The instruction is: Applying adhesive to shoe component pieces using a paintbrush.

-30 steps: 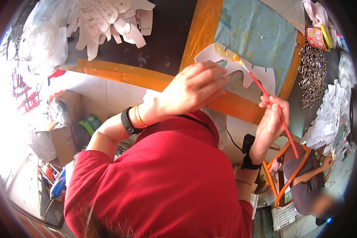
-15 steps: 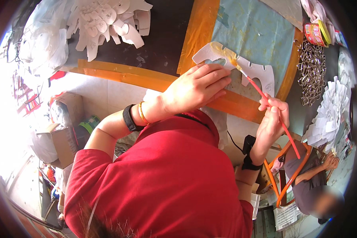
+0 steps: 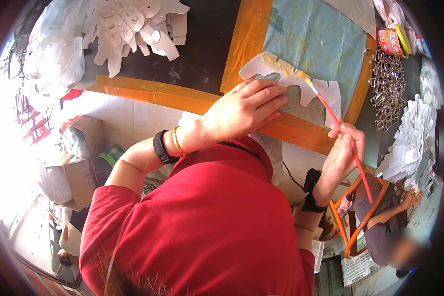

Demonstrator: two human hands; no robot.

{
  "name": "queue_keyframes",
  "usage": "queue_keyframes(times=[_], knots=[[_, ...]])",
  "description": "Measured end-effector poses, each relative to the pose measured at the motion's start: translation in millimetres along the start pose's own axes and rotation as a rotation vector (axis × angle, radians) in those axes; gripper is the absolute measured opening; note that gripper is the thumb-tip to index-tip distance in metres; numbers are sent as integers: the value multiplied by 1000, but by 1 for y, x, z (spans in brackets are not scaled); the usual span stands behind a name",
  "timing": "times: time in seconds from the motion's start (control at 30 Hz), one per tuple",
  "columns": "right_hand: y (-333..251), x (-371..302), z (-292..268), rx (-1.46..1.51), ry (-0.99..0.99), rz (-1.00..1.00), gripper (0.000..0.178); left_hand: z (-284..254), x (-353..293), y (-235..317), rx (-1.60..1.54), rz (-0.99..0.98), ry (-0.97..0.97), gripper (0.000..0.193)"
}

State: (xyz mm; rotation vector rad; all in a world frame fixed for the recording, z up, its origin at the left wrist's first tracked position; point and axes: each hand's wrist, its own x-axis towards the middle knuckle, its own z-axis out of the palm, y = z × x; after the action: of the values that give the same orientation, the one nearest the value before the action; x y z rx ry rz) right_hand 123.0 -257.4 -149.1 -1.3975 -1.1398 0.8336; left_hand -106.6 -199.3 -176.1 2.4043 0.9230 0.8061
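A pale, flat cut-out piece (image 3: 323,91), with a notched, curved edge, lies on a blue sheet (image 3: 320,39). Yellowish wet glue or paste coats its left half and middle. My left hand (image 3: 246,107) is closed over the piece's near-left edge, fingers together, pressing it down; its fingertips' underside is hidden. A thin red brush (image 3: 333,114) is pinched in my right hand (image 3: 345,148), to the right of the piece. The brush's yellow-smeared bristles touch the middle of the piece.
Orange tape (image 3: 158,93) borders the table. A heap of pale cut pieces (image 3: 133,29) lies far left beside plastic bags (image 3: 54,54). At right are metal clasps (image 3: 387,91), a red-and-yellow tub (image 3: 390,42) and more white pieces (image 3: 407,143). Another person (image 3: 387,241) sits lower right.
The brush tip has slid a little to the right along the piece, spreading the yellow coating. My right hand shifted slightly right with it; my left hand stayed put.
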Motion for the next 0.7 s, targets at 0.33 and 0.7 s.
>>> queue_keyframes(times=[0.33, 0.7], knots=[[-1, 0, 4, 5, -41, -27, 13, -1, 1, 1, 1, -1, 0, 31], [-4, 0, 9, 12, -62, -36, 14, -1, 1, 2, 6, -12, -14, 32]])
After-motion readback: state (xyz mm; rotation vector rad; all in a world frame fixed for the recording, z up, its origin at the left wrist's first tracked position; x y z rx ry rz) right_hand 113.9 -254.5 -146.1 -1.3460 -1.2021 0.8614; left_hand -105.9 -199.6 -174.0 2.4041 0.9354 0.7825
